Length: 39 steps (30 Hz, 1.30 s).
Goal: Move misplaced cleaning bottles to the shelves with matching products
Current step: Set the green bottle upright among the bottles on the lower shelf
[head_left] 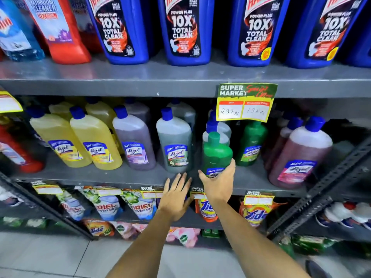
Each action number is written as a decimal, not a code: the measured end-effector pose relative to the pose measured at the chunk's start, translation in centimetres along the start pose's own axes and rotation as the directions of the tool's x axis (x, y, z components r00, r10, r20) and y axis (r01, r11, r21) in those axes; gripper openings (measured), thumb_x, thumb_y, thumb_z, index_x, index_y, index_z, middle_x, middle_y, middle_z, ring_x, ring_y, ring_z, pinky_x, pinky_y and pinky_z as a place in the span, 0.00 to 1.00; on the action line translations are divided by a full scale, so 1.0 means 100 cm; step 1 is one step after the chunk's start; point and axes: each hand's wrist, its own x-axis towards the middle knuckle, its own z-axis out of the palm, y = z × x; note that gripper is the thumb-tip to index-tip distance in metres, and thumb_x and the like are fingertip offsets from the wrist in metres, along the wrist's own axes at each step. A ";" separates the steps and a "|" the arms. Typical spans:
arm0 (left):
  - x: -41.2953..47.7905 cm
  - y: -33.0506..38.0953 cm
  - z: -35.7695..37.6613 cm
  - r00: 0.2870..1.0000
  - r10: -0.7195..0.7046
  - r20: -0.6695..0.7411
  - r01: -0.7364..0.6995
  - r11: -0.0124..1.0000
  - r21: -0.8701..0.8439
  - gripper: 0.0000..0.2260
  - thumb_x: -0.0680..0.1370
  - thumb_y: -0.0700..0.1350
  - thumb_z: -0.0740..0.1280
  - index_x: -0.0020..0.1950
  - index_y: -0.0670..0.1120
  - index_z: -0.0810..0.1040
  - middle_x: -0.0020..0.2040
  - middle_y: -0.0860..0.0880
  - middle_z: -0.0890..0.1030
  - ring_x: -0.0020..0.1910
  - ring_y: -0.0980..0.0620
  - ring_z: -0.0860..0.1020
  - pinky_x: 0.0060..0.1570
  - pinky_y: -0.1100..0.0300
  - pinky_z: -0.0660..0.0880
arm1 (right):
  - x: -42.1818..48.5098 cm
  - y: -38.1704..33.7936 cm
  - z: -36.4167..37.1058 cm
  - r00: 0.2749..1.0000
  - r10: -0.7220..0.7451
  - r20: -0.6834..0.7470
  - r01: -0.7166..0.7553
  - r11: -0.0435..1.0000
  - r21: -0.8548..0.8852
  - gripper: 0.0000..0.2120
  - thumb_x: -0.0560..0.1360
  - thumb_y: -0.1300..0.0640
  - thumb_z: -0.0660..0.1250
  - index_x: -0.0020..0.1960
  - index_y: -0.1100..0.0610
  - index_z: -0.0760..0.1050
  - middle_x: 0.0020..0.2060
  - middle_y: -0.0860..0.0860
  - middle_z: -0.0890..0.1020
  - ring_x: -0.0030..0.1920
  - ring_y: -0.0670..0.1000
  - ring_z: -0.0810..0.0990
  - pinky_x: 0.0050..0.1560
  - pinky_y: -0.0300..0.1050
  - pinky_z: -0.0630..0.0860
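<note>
The right hand point(217, 184) grips the lower body of a small green Lizol bottle point(216, 155), fingers wrapped over its blue label, which reads "All in 1" and "Lizol" in part. The bottle stands upright with its green cap on top, held at the front edge of the middle shelf point(261, 189), in front of pale bottles with blue caps. The left hand point(176, 195) is open, fingers spread and extended toward the shelf edge, holding nothing; its fingertips lie just below a grey-green Lizol bottle point(174, 141).

Just right of the held bottle, farther back, stands a second green Lizol bottle point(252, 144). Left along the shelf stand a purple Lizol bottle point(133, 139) and two yellow Lizol bottles point(94, 140). At far right stands a pink-red Lizol bottle point(303, 155).

A price tag point(246, 102) hangs from the upper shelf edge, reading "SUPER MARKET", "297 rs" and a second handwritten price that is unclear. The top shelf carries blue Harpic bottles point(185, 29) marked "POWER PLUS 10X TOTAL CLEAN". The lower shelf holds Ariel pouches point(106, 205) and Tide pouches point(254, 214).
</note>
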 end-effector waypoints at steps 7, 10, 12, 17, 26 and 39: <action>0.000 -0.001 0.002 1.000 -0.003 0.004 0.003 1.000 0.030 0.28 0.79 0.59 0.50 0.75 0.48 0.63 0.75 0.46 0.65 0.73 0.45 0.63 0.69 0.39 0.56 | 0.018 0.014 -0.025 1.000 0.010 -0.007 -0.010 1.000 -0.020 0.48 0.60 0.47 0.81 0.71 0.49 0.57 0.65 0.50 0.74 0.64 0.55 0.76 0.58 0.53 0.76; -0.001 0.000 0.004 1.000 -0.015 -0.003 0.015 0.998 0.054 0.28 0.79 0.60 0.50 0.75 0.48 0.64 0.74 0.47 0.66 0.73 0.45 0.63 0.68 0.39 0.58 | 0.036 0.024 -0.044 0.999 0.039 -0.012 -0.039 0.999 -0.027 0.49 0.60 0.47 0.82 0.72 0.50 0.57 0.66 0.51 0.74 0.64 0.56 0.76 0.59 0.53 0.75; -0.001 0.002 0.004 1.000 -0.025 -0.005 0.026 0.998 0.062 0.28 0.79 0.60 0.50 0.75 0.48 0.64 0.74 0.46 0.66 0.73 0.45 0.63 0.68 0.39 0.60 | 0.047 0.030 -0.056 0.998 0.063 -0.010 -0.063 0.996 -0.058 0.51 0.60 0.46 0.81 0.73 0.50 0.55 0.67 0.51 0.74 0.65 0.57 0.76 0.60 0.53 0.74; -0.001 0.006 0.005 0.999 -0.034 -0.020 0.036 0.997 0.068 0.29 0.79 0.61 0.50 0.75 0.47 0.64 0.74 0.45 0.67 0.73 0.44 0.64 0.67 0.38 0.60 | 0.060 0.039 -0.072 0.994 0.104 -0.018 -0.105 0.991 -0.085 0.51 0.61 0.44 0.81 0.73 0.51 0.55 0.62 0.52 0.78 0.60 0.59 0.79 0.59 0.55 0.76; 0.000 0.005 0.004 0.999 -0.039 -0.027 0.041 0.996 0.073 0.30 0.79 0.62 0.45 0.77 0.48 0.58 0.77 0.47 0.60 0.76 0.45 0.56 0.71 0.41 0.52 | 0.063 0.038 -0.071 0.993 0.116 -0.008 -0.116 0.982 -0.149 0.54 0.62 0.43 0.81 0.76 0.54 0.52 0.67 0.55 0.76 0.61 0.63 0.79 0.58 0.56 0.77; -0.001 0.003 0.006 0.999 -0.043 -0.003 0.043 0.996 0.082 0.29 0.79 0.60 0.48 0.76 0.47 0.61 0.76 0.46 0.64 0.74 0.45 0.60 0.70 0.40 0.58 | 0.066 0.035 -0.069 0.993 0.109 -0.034 -0.112 0.987 -0.113 0.55 0.63 0.45 0.80 0.78 0.56 0.50 0.70 0.57 0.72 0.64 0.64 0.76 0.60 0.57 0.73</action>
